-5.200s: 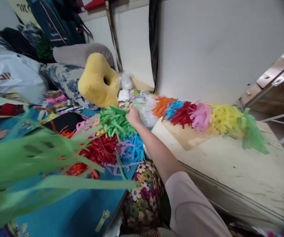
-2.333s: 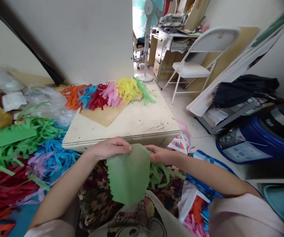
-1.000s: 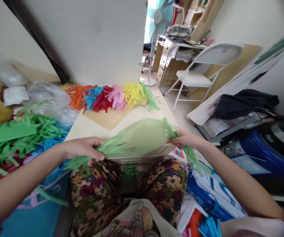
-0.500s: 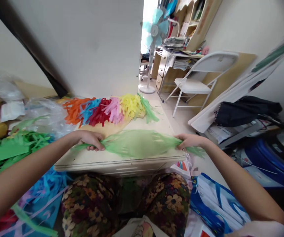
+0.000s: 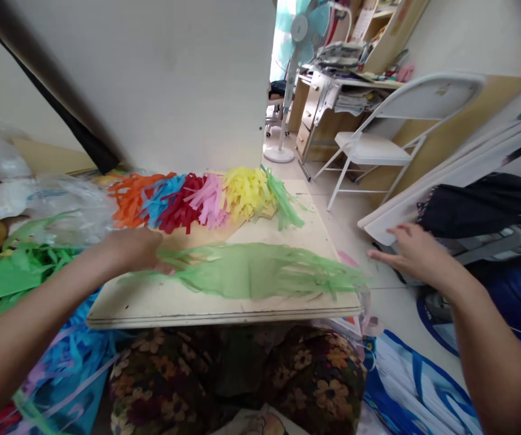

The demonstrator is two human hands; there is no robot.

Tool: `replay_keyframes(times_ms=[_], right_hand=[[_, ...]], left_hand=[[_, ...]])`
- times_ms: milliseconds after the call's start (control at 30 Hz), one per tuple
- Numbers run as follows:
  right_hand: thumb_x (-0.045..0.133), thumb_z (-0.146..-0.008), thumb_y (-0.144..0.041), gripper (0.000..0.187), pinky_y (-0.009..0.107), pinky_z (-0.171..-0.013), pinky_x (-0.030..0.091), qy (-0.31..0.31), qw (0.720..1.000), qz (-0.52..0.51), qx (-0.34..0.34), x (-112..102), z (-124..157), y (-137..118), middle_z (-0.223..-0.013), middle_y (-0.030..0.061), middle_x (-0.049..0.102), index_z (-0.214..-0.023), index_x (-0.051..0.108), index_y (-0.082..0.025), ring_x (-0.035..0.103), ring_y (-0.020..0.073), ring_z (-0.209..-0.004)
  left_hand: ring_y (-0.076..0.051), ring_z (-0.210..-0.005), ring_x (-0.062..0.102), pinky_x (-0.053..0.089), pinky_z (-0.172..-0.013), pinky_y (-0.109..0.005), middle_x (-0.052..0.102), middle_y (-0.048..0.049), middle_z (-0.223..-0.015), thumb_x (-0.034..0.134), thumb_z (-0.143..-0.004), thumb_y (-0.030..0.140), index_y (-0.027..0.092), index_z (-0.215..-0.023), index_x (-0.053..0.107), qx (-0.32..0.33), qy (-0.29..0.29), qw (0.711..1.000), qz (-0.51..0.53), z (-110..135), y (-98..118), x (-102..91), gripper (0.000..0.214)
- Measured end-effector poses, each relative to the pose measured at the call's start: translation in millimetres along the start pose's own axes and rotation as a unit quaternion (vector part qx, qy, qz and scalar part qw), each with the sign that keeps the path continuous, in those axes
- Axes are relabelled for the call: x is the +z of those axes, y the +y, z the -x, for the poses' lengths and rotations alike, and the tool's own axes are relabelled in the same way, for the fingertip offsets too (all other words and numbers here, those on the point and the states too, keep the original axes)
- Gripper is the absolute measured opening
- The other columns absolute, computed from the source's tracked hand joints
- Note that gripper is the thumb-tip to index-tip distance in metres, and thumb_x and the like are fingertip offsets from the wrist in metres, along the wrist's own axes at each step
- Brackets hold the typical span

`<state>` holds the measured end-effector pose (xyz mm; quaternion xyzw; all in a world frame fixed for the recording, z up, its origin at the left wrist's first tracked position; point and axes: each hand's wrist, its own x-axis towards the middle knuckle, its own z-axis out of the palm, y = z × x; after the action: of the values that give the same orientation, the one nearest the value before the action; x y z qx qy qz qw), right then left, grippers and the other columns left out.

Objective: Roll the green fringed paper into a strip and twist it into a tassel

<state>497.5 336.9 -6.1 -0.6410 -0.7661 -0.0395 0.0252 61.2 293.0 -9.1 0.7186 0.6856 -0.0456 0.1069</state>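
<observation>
Head view: my left hand (image 5: 136, 249) pins the left end of the green fringed tissue strip (image 5: 260, 276) flat on the table (image 5: 151, 302); my right hand (image 5: 412, 254) hovers open, empty, beyond the table's right edge.

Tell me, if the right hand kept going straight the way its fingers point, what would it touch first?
The right hand, open and off the table, points left toward the fringed green paper sheet. Probably its loose fringe at the table's edge comes first, though depth is hard to judge.
</observation>
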Motion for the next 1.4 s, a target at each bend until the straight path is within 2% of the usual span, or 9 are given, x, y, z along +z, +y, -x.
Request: replay_keyframes(times_ms=[67,133,233,367,733,933,1133,1233,1400], right_hand=[[0.050,-0.069,-0.043,0.056,0.043,-0.087,0.032,0.197,0.979,0.043,-0.005,-7,16,-33,-0.112,0.0271,0.042,-0.104,0.048,0.001,0.037,0.0332,-0.107],[0.046,-0.071,-0.046,0.063,0.042,-0.091,0.030,0.272,0.958,0.009,-0.090,-4,32,-77,-0.116,0.0255,0.039,-0.111,0.042,0.002,0.033,0.0306,-0.111],[0.038,-0.068,-0.060,0.079,0.041,-0.098,0.022,0.118,0.941,-0.052,-0.311,20,39,-142,-0.126,0.0205,0.033,-0.120,0.033,0.000,0.024,0.0277,-0.119],[0.032,-0.060,-0.072,0.101,0.043,-0.101,0.014,-0.002,0.938,-0.110,-0.328,58,20,-188,-0.131,0.0225,0.020,-0.124,0.023,0.006,0.015,0.0294,-0.123],[0.030,-0.060,-0.072,0.103,0.044,-0.101,0.011,-0.063,0.943,-0.109,-0.308,77,15,-180,-0.131,0.0255,0.016,-0.123,0.022,0.009,0.010,0.0300,-0.123],[0.041,-0.051,-0.073,0.107,0.049,-0.099,0.009,-0.046,0.945,-0.087,-0.313,77,31,-170,-0.130,0.0262,0.019,-0.123,0.026,0.005,0.010,0.0329,-0.123],[0.057,-0.064,-0.035,0.060,0.049,-0.098,0.014,0.011,0.940,-0.072,-0.333,68,58,-173,-0.127,0.0170,0.033,-0.115,0.041,-0.008,0.025,0.0303,-0.118],[0.048,-0.070,-0.020,0.031,0.042,-0.097,0.023,0.014,0.925,-0.103,-0.366,60,64,-173,-0.110,0.0106,0.051,-0.100,0.051,-0.012,0.043,0.0224,-0.104],[0.045,-0.074,-0.022,0.019,0.032,-0.076,0.038,-0.058,0.917,-0.170,-0.357,47,54,-166,-0.087,0.0064,0.060,-0.090,0.053,-0.015,0.052,0.0175,-0.085]], left_hand=[[-0.040,-0.089,0.048,0.036,-0.068,-0.051,0.053,-0.0228,-0.094,0.050,-0.059,0.057,0.001,-0.100,0.048,-0.016,0.091,0.988,-0.121,16,16,-2.9,0.069],[-0.038,-0.107,0.036,0.025,-0.085,-0.052,0.041,-0.0252,-0.116,0.051,-0.060,0.055,0.001,-0.114,0.037,0.052,0.177,0.971,-0.154,24,41,5.3,0.078],[-0.033,-0.118,0.023,0.007,-0.096,-0.050,0.027,-0.0242,-0.127,0.051,-0.049,0.065,0.002,-0.122,0.027,0.250,0.086,0.959,-0.102,15,78,33.1,0.099],[-0.033,-0.123,0.006,0.003,-0.098,-0.049,0.011,-0.0274,-0.131,0.046,-0.048,0.068,-0.005,-0.124,0.016,0.309,0.011,0.950,-0.045,-12,102,66.3,0.110],[-0.032,-0.123,0.006,0.015,-0.099,-0.044,0.007,-0.0275,-0.131,0.046,-0.050,0.068,-0.007,-0.124,0.017,0.263,-0.002,0.965,0.015,-5,87,86.9,0.109],[-0.032,-0.115,0.032,0.017,-0.098,-0.050,0.040,-0.0237,-0.119,0.047,-0.073,0.038,0.000,-0.112,0.044,0.273,0.097,0.957,0.022,25,95,95.3,0.054],[-0.022,-0.089,0.053,0.037,-0.086,-0.044,0.059,-0.0153,-0.092,0.026,-0.079,0.011,0.011,-0.093,0.056,0.343,0.149,0.925,0.076,44,100,102.8,0.033],[-0.021,-0.077,0.055,0.042,-0.076,-0.041,0.060,-0.0126,-0.081,0.028,-0.079,0.014,0.012,-0.089,0.057,0.355,0.150,0.921,0.061,47,99,99.1,0.031],[-0.020,-0.070,0.054,0.042,-0.062,-0.034,0.059,-0.0083,-0.076,0.029,-0.082,0.026,0.015,-0.083,0.057,0.306,0.074,0.946,0.079,43,95,79.0,0.030]])
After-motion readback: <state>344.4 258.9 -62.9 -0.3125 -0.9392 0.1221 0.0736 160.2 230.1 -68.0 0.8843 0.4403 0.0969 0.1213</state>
